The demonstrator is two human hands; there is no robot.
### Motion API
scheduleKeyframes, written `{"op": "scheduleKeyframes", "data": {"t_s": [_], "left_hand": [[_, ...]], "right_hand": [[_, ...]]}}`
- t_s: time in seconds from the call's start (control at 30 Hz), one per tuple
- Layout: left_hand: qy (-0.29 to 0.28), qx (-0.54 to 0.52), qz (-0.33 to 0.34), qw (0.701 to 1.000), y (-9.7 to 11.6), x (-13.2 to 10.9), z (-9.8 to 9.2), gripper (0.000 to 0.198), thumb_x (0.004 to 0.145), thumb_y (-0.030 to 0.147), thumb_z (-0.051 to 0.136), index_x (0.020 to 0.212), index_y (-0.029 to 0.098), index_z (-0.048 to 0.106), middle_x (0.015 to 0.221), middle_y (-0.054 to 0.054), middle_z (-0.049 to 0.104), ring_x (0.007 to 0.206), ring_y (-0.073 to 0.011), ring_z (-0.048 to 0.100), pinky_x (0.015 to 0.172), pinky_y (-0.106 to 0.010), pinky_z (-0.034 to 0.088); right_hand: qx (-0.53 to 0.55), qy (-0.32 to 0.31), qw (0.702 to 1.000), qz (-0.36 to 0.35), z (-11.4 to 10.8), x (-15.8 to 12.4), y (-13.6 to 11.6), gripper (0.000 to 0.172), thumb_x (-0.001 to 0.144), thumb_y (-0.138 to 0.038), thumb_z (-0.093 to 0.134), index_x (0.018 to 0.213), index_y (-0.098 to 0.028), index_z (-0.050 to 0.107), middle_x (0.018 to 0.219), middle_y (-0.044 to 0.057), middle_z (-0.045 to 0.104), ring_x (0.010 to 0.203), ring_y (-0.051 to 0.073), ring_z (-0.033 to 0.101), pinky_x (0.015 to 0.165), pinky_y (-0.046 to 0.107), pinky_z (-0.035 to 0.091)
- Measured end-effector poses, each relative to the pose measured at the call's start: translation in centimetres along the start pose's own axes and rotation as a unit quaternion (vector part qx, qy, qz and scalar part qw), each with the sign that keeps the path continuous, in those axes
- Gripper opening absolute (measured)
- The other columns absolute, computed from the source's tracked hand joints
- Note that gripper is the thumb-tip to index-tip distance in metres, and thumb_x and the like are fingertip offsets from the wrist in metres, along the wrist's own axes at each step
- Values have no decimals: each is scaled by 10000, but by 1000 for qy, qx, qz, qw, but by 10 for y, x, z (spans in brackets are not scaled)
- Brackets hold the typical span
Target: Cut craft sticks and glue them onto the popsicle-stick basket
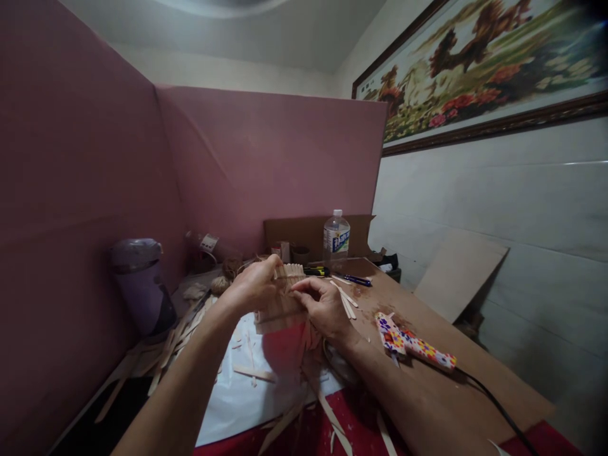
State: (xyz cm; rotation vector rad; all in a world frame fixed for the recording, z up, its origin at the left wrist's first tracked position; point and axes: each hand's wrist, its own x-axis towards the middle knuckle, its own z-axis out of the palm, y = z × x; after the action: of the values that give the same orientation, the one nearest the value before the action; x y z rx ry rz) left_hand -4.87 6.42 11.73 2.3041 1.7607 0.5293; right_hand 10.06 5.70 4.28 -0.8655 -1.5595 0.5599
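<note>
My left hand [259,283] grips a small structure of wooden craft sticks [278,315] by its upper left side and holds it above the table. Its top edge shows a row of rounded stick ends. At its right side, the thumb and forefinger of my right hand [327,311] are pinched together close against the sticks. Whatever lies between those fingertips is too small to make out. Below the structure are a white sheet [223,405] and a red patch [285,348], with loose craft sticks [254,373] and slivers scattered about.
A flower-patterned glue gun [418,348] with a black cord lies at the right. Behind my hands are a clear bottle [337,237], a blue pen [356,280] and a yellow-black cutter [316,271]. A purple container [142,288] stands left. Pink panels [275,158] enclose the back and left.
</note>
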Motion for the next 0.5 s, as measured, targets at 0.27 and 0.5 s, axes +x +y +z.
{"op": "scheduleKeyframes", "data": {"t_s": [0.27,0.5], "left_hand": [[19,2,40,999,-3,2,3,228,758,298,498,974,225,502,714,-14,595,561,-123,532,475,-206,345],[-2,-1,57,998,3,-2,0,234,770,358,468,956,222,503,702,-11,595,545,-122,523,482,-215,350]], "right_hand": [[-45,22,998,-42,4,-4,4,84,753,-169,543,725,-182,621,698,7,599,655,138,542,609,240,413],[-103,46,993,-44,6,-9,4,90,740,-139,505,701,-184,572,688,6,559,661,143,511,594,239,386]]}}
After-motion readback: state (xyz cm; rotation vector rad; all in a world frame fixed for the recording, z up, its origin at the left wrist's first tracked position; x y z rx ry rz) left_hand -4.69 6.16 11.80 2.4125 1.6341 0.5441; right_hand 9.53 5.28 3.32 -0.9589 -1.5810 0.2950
